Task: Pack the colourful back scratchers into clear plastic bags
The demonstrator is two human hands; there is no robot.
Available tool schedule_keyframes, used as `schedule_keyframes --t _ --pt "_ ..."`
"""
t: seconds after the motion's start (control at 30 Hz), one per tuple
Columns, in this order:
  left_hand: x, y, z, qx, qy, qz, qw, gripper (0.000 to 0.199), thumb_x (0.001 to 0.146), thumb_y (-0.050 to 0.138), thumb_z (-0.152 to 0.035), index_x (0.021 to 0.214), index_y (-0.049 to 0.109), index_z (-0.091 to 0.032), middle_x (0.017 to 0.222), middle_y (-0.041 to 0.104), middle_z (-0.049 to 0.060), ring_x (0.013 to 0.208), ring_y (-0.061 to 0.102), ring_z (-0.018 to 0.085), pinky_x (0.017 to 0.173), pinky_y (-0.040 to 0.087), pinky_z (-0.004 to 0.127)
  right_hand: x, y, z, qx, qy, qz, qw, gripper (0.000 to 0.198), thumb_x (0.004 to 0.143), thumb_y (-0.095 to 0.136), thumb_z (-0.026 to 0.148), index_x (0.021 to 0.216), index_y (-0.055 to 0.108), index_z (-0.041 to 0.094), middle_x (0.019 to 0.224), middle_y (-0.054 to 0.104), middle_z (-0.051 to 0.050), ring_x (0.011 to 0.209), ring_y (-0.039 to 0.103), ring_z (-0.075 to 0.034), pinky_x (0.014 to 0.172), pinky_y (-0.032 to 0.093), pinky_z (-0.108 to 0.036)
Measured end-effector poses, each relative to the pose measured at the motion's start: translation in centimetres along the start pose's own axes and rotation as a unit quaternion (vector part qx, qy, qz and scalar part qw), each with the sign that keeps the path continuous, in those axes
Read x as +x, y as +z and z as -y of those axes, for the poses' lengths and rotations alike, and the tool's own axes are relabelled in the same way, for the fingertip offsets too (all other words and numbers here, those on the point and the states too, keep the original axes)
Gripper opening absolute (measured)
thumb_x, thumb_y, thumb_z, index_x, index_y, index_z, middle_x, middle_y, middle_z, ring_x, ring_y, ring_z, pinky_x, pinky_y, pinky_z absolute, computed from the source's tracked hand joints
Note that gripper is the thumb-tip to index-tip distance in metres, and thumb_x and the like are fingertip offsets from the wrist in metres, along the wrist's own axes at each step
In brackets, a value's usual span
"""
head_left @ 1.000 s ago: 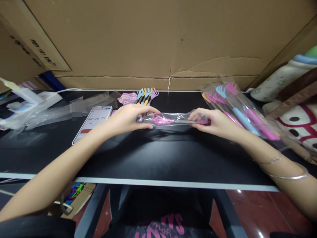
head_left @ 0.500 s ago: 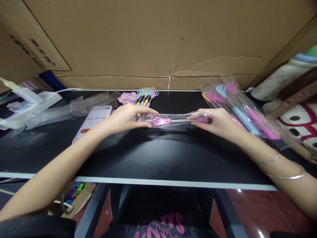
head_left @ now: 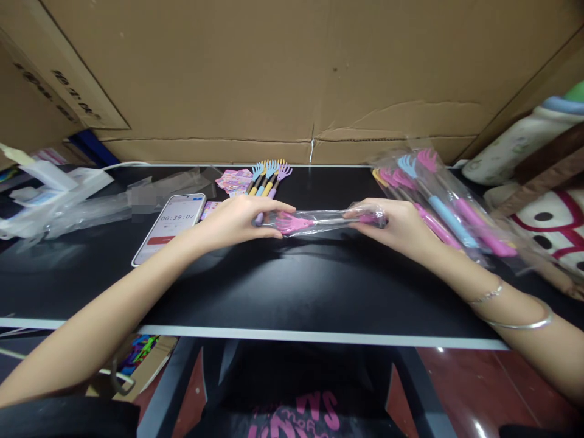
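Note:
A pink back scratcher (head_left: 294, 224) in a clear plastic sleeve (head_left: 323, 216) is stretched sideways between my two hands, just above the black table. My left hand (head_left: 244, 219) pinches the sleeve at the claw end. Around the handle end, the fingers of my right hand (head_left: 387, 225) are closed, and clear film shows beside them. Just past my left hand lies a bunch of unwrapped back scratchers (head_left: 269, 176) in blue, yellow and purple. Several wrapped back scratchers (head_left: 438, 201) in pink, blue and yellow lie beyond my right hand.
Left on the table are a phone (head_left: 171, 225) showing a timer, clear plastic sleeves (head_left: 109, 207) and small printed cards (head_left: 232, 180). A bottle (head_left: 520, 146) and a plush toy (head_left: 547, 219) sit at the right. Cardboard (head_left: 274, 73) stands along the back edge.
The pink back scratcher has shifted slightly left inside its sleeve, its claw nearer my left hand. Film now bunches over the handle end at my right hand.

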State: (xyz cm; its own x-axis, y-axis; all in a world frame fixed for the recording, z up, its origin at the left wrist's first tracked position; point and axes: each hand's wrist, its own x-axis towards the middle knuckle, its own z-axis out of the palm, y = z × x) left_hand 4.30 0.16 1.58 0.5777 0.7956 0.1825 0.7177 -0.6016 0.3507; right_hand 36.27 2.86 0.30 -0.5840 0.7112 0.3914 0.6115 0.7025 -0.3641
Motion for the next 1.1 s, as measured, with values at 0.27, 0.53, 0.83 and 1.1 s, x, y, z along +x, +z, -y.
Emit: schedule_keyframes --t 0.27,0.53,0.83,1.1 --pt "-0.3 0.3 -0.6 0.064 0.027 -0.036 0.997 0.045 0.088 0.065 -0.044 0.129 0.062 -0.027 0.129 0.068 0.000 0.113 0.066 0.019 0.088 0.049 0.025 0.1 0.1 0.6 -0.001 -0.003 0.000 1.000 0.011 0.087 0.060 0.035 0.090 0.065 0.025 0.097 0.075 -0.003 0.080 0.071 -0.021 0.069 0.050 -0.030" --pt "-0.3 0.4 -1.1 0.115 0.002 -0.047 0.992 0.039 0.088 0.060 -0.044 0.125 0.064 -0.030 0.126 0.070 -0.002 0.109 0.067 0.020 0.077 0.048 0.024 -0.2 0.0 -0.3 -0.148 0.079 -0.004 0.986 0.031 0.083 0.065 0.057 0.083 0.064 0.026 0.062 0.065 0.001 0.053 0.058 -0.017 0.050 0.030 -0.026" --pt "-0.4 0.2 -0.7 0.129 -0.001 -0.048 0.990 0.042 0.089 0.062 -0.046 0.128 0.062 -0.033 0.126 0.068 -0.002 0.106 0.067 0.020 0.067 0.044 0.023 -0.2 -0.1 -0.1 -0.107 0.025 0.040 0.993 0.010 0.087 0.056 0.035 0.085 0.058 0.025 0.065 0.063 0.002 0.053 0.055 -0.014 0.053 0.033 -0.025" --pt "-0.3 0.6 -1.0 0.126 0.027 -0.038 0.991 0.037 0.088 0.065 -0.040 0.124 0.065 -0.031 0.119 0.072 -0.001 0.105 0.068 0.019 0.079 0.048 0.023 -0.1 0.0 0.8 -0.060 0.015 0.064 0.996 0.011 0.090 0.056 0.034 0.092 0.064 0.025 0.087 0.075 -0.001 0.072 0.067 -0.018 0.062 0.041 -0.026"
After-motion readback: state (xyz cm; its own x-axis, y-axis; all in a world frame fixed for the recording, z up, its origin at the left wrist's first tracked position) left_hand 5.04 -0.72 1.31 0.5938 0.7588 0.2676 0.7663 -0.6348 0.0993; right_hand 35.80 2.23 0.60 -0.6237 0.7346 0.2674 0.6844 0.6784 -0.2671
